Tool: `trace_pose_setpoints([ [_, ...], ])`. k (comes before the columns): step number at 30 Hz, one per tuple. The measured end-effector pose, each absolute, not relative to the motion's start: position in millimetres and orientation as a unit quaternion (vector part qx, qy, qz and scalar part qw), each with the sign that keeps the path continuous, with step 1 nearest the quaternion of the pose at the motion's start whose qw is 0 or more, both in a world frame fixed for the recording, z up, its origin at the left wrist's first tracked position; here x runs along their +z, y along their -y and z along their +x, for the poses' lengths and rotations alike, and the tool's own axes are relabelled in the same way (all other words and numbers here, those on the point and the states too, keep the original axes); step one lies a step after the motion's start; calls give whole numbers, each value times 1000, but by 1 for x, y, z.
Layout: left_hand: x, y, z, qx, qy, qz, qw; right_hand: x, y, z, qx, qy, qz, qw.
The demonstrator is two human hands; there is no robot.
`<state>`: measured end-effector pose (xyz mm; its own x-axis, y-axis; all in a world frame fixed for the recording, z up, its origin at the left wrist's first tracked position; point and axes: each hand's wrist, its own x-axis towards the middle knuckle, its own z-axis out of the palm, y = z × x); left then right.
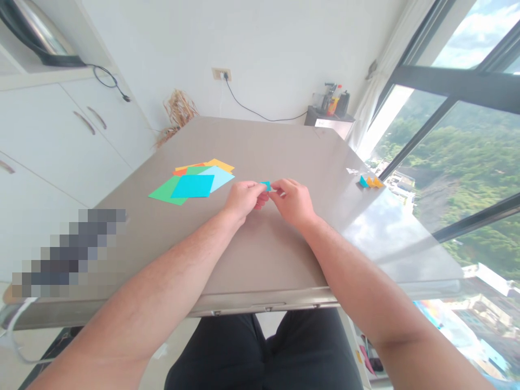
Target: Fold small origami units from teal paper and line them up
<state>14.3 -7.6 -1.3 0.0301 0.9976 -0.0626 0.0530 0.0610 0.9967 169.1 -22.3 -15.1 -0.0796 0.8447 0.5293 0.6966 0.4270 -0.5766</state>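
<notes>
A small piece of folded blue paper (265, 186) is pinched between my two hands, just above the middle of the table. My left hand (246, 198) grips its left side with the thumb on top and the other fingers curled below. On the other side, my right hand (293, 198) pinches the paper's right edge between thumb and fingertips. Most of the paper is hidden by the fingers, so its full shape cannot be made out. Left of my hands lies a spread of coloured paper sheets (192, 186), with a blue one on top of green, light blue, orange and yellow ones.
Several small folded paper pieces (369, 182), blue and yellow, stand at the table's right side by the window. The brown table (260, 146) reaches toward the white wall. A blurred-out dark object (73, 249) lies at the left edge. A small cabinet (329, 123) holds bottles behind the table.
</notes>
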Motion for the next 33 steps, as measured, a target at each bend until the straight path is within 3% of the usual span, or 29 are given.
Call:
trace_pose_setpoints([
  [8,0,8,13,433,-479,544,536,-16,23,170,108,748,-484,441],
  [17,-5,2,6,519,-368,555,535,-11,24,172,225,688,-507,468],
  [24,-7,2,3,496,-414,608,461,-10,20,175,145,694,-512,484],
  [33,-3,6,4,441,-445,685,372,-3,26,173,268,659,-540,449],
])
